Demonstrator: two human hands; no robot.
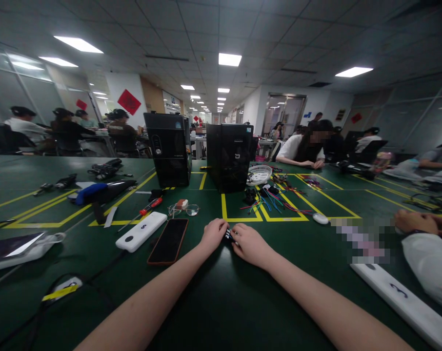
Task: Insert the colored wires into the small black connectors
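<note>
My left hand (213, 234) and my right hand (253, 244) meet in the middle of the green table, fingers closed around a small black piece with white marks (228, 235). The fingers cover most of it, and its exact kind cannot be made out. Left of my hands lie a phone (169, 241) with a brown edge and a pair of glasses (184, 209). Beyond my hands to the right, a bundle of coloured wires (270, 197) spreads over yellow tape lines.
Two black computer cases (169, 151) stand at the back, by a white basket (259, 174). A white power strip (142, 231) and a screwdriver (146, 208) lie left; another numbered strip (400, 292) lies right, near another person's hands (418, 222). A white mouse-like object (320, 218) lies right of centre.
</note>
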